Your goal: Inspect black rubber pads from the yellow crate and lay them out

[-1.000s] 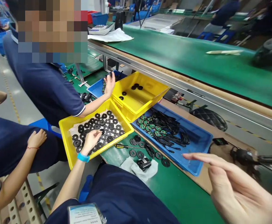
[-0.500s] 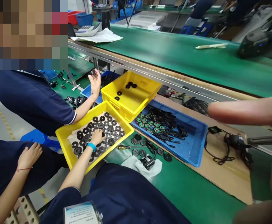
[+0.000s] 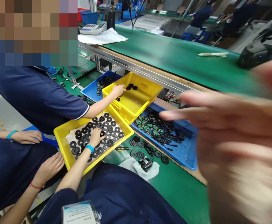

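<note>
My left hand [image 3: 96,137], with a blue band at the wrist, reaches into the near yellow bin [image 3: 60,140]. Its fingers are curled around a black slotted disc [image 3: 102,133] among many similar discs lying on a paper or cloth liner. Close to the camera, my right hand [image 3: 238,133] is large and blurred. Its fingers stretch leftward, apart, and nothing shows between them. Behind it lies a blue tray [image 3: 189,155] of black cables with round green circuit boards [image 3: 147,124].
A co-worker's hand [image 3: 118,90] is inside the far yellow bin [image 3: 136,109]. Another person's hands [image 3: 50,165] rest at lower left. A screwdriver [image 3: 123,148], loose discs [image 3: 141,155] and a black corded device [image 3: 146,164] on a white cloth [image 3: 130,166] lie on the green table.
My right hand has swung further into view from the right. The co-worker's raised hand has lowered into the far yellow bin. My left hand stays among the discs.
</note>
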`<state>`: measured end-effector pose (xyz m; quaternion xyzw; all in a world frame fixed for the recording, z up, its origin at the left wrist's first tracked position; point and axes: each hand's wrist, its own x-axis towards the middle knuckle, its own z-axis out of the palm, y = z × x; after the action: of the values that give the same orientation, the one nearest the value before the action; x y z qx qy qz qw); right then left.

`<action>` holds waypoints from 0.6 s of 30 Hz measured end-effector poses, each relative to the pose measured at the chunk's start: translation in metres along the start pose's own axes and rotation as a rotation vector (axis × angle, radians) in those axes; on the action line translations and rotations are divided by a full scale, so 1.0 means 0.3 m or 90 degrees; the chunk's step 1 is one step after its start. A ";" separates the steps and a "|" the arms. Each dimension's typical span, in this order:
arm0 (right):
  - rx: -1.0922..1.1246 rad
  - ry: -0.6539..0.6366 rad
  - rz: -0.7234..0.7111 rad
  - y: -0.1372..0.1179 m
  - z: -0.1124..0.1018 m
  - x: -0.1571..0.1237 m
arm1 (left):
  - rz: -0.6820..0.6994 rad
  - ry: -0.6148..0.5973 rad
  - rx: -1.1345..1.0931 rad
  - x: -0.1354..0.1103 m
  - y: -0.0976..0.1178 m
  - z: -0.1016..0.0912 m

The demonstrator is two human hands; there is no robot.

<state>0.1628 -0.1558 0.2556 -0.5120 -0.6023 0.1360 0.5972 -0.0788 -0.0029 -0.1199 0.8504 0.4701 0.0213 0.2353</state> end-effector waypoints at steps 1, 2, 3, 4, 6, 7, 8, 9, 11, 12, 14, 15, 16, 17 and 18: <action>0.017 -0.012 0.015 0.048 0.021 -0.042 | -0.002 0.027 -0.056 -0.025 0.043 -0.024; 0.002 -0.016 0.048 0.109 0.045 -0.094 | 0.007 0.053 -0.124 -0.054 0.095 -0.052; -0.006 -0.052 0.140 0.179 0.071 -0.155 | 0.031 0.082 -0.198 -0.085 0.156 -0.084; 0.015 -0.070 0.227 0.254 0.098 -0.220 | 0.074 0.128 -0.303 -0.117 0.221 -0.117; 0.115 -0.077 0.406 0.389 0.146 -0.353 | 0.153 0.173 -0.383 -0.180 0.348 -0.177; 0.179 -0.081 0.488 0.439 0.166 -0.412 | 0.190 0.180 -0.402 -0.207 0.404 -0.200; 0.245 -0.071 0.567 0.475 0.181 -0.463 | 0.204 0.175 -0.416 -0.231 0.451 -0.215; 0.308 -0.064 0.626 0.495 0.191 -0.505 | 0.203 0.161 -0.436 -0.251 0.489 -0.224; 0.394 -0.048 0.696 0.499 0.198 -0.558 | 0.173 0.115 -0.504 -0.281 0.536 -0.223; 0.421 -0.040 0.709 0.489 0.196 -0.572 | 0.157 0.086 -0.547 -0.292 0.548 -0.217; 0.443 -0.021 0.717 0.465 0.186 -0.585 | 0.137 0.037 -0.643 -0.309 0.559 -0.203; 0.445 -0.015 0.716 0.455 0.180 -0.588 | 0.133 0.020 -0.684 -0.316 0.561 -0.197; 0.443 -0.010 0.716 0.448 0.175 -0.590 | 0.130 0.006 -0.719 -0.323 0.564 -0.193; 0.440 -0.007 0.717 0.444 0.170 -0.594 | 0.124 -0.005 -0.745 -0.329 0.566 -0.190; 0.438 -0.007 0.716 0.443 0.167 -0.598 | 0.115 -0.012 -0.761 -0.334 0.570 -0.189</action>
<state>0.1375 -0.2149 0.0360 -0.5278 -0.1679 0.6145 0.5618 -0.0142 -0.1391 0.0208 0.6074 0.3003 0.2946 0.6738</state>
